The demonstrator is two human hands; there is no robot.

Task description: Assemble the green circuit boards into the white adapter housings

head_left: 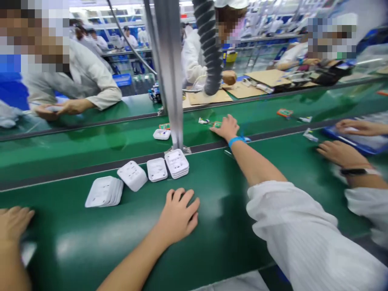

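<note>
My left hand (180, 216) rests palm down on the green work surface (127, 242), fingers spread, holding nothing. Just beyond it stand stacks of white plastic covers (177, 163), rounded squares with small holes. My right hand (227, 128), with a blue wristband, reaches across to the green belt. Its thumb and fingers are closed around one end of an orange-edged green circuit board (217, 124); the fingertips are partly hidden. A small white part (203, 121) lies at the board's left end.
A metal post (171, 81) and a grey hose (209, 48) stand ahead. A white cover with parts (161, 134) and another circuit board (285, 112) lie on the belt. Co-workers' hands (345, 155) are beside a blue tray at right; another person's hand (15, 222) is at left.
</note>
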